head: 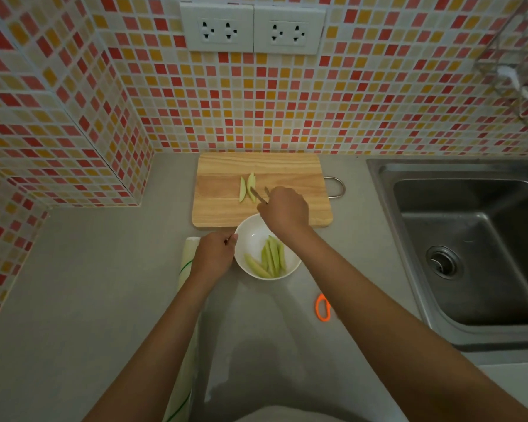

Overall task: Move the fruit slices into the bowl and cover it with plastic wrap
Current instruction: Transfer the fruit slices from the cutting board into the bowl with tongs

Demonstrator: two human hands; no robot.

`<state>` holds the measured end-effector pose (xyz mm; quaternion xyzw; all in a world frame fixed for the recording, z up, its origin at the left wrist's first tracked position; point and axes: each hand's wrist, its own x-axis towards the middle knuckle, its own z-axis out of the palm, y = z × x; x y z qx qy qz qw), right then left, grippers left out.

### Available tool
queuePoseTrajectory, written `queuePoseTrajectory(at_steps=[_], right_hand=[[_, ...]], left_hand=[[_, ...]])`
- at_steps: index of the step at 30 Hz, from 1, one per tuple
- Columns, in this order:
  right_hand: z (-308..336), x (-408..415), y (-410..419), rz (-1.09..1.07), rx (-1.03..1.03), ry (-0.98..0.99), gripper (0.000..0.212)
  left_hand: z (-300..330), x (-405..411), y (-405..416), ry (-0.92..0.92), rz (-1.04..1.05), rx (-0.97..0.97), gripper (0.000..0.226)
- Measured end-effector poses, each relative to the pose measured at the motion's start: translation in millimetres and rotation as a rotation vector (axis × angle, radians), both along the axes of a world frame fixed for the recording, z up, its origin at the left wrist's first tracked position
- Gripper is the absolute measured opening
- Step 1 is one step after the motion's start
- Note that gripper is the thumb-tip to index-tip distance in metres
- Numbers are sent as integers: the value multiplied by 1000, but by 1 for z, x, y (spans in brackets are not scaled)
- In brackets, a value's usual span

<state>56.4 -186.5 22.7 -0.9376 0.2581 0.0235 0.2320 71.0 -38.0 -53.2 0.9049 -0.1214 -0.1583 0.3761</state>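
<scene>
Holding metal tongs (pixel 258 194), the right hand (pixel 284 210) reaches the fruit slices (pixel 248 187) on the cutting board (pixel 226 208); the left hand (pixel 212 254) grips the white bowl (pixel 252 236), which contains more slices (pixel 270 257).

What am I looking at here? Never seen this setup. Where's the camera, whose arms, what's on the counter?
There is no robot. A person wears one wide-angle camera on the head, looking down at their own bare arms.

On the grey counter a wooden cutting board lies against the tiled wall, with a few green fruit slices on it. In front of it stands a white bowl that already holds several slices. A plastic wrap roll lies left of the bowl, orange-handled scissors to its right, and a steel sink further right.

The left hand grips the bowl's rim. The right hand holds metal tongs at the slices on the board.
</scene>
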Motion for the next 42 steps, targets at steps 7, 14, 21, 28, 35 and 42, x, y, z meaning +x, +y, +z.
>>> queuePoseTrajectory(at_steps=[7,14,21,28,35,42], right_hand=[[-20,40,10,33,-77,106,17],[-25,36,3,38,-16,68,18],[4,-34,-5,-52,169,-191,44],[-9,-117,18,37,103,58,30],[1,-59,7,-76,178,-79,40],[-18,52,9,-12,139,-3,34]], left_hand=[[-1,0,1,11,0,-19,30],[-3,1,2,3,-2,-6,30],[1,0,2,14,0,-26,30],[2,-1,1,-4,4,-20,31],[-2,1,0,-26,-9,-4,30],[-4,1,3,62,13,-66,34]])
